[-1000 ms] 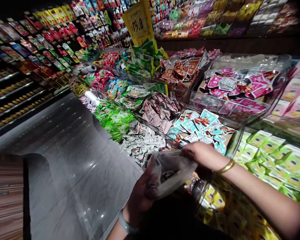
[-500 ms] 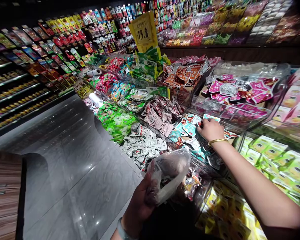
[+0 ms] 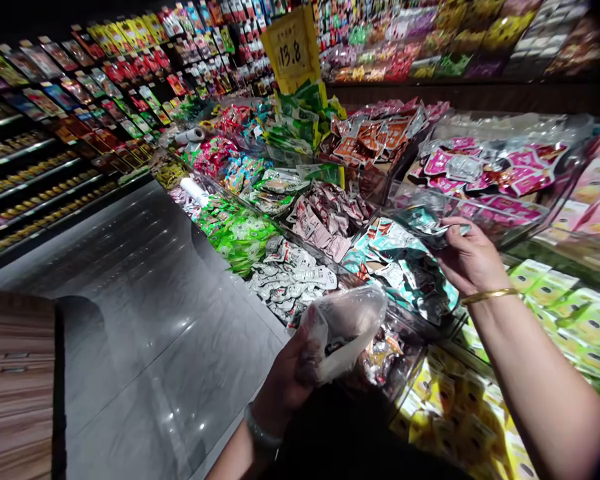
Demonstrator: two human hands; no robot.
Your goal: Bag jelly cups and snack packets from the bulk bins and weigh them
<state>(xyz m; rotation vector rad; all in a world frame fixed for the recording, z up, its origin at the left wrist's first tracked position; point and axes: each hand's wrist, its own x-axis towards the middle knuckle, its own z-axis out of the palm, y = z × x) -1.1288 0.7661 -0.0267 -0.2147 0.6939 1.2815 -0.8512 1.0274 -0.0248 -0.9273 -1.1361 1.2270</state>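
Note:
My left hand (image 3: 291, 368) is closed around the side of a clear plastic bag (image 3: 353, 319). The bag's mouth gapes upward, and some dark packets show dimly inside. At the right, my right hand (image 3: 475, 259) pinches the edge of a teal snack packet (image 3: 423, 219) between thumb and fingers. That packet is raised above a bin of similar teal and white snack packets (image 3: 387, 257). Part of its face is turned away from me. A gold bangle (image 3: 490, 295) circles the right wrist.
Clear dividers separate the neighbouring bins. White packets (image 3: 293, 277), pink-brown packets (image 3: 325, 217) and magenta packets (image 3: 520, 167) lie around the teal ones. Green boxes (image 3: 550, 287) stand to the right. A yellow price sign (image 3: 293, 53) rises behind. Grey floor (image 3: 150, 320) runs along the left.
My right hand has lifted a teal packet out of the pile and drawn it up and to the right, turning over. The left hand still holds the bag in nearly the same place.

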